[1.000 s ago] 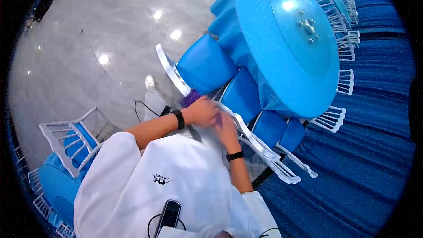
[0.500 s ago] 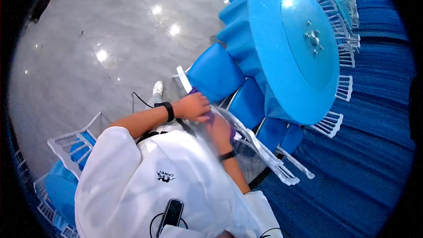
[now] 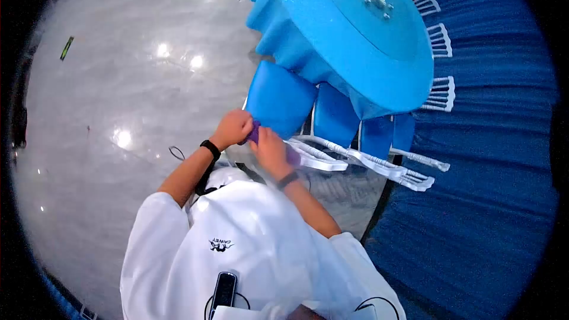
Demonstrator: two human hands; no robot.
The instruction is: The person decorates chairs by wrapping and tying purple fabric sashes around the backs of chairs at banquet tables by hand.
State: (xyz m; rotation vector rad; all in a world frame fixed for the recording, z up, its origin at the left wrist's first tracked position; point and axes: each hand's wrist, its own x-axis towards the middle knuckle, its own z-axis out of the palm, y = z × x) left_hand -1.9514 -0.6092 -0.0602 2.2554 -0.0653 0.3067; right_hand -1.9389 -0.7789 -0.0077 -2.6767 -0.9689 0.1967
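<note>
Round blue table bears shiny fittings while both hands grip a purple cloth.

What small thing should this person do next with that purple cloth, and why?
Probably open the purple cloth out a little with both hands. It looks bunched between the left hand and the right hand, so little of it is spread flat. A white chair back is close to the right hand; blur hides whether the cloth touches it.
</note>
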